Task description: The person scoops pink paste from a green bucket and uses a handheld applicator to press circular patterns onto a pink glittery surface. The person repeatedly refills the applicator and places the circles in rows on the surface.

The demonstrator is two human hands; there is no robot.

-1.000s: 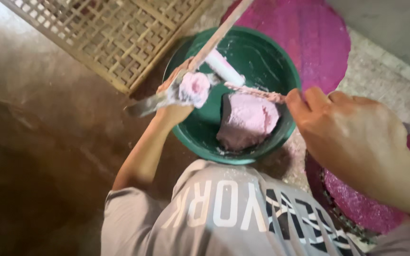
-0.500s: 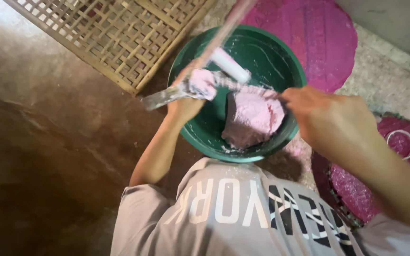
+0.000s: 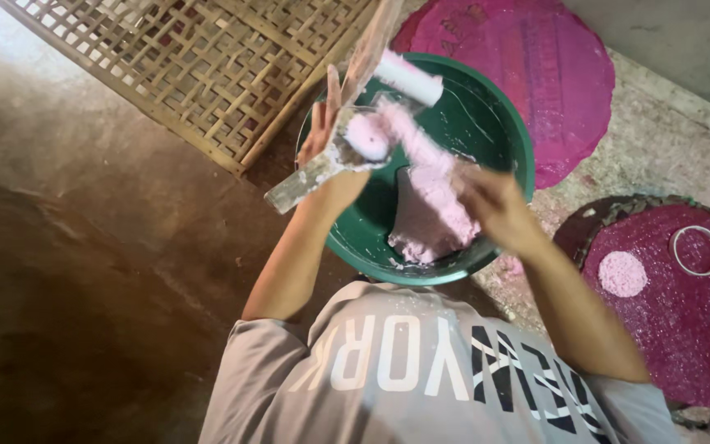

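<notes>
Over green basin (image 3: 499, 131), pink dough (image 3: 369, 136) in left hand (image 3: 328, 156) grip.

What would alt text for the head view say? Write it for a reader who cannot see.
Seen from above, a person's left hand holds a dough-caked scraper over a green basin of pink dough, while the blurred right hand pulls a strand of it. A bamboo lattice and pink round mats lie around.

Left hand (image 3: 330, 152) raised, fingers loosely spread — right hand (image 3: 495, 205) lower, curled.
</notes>
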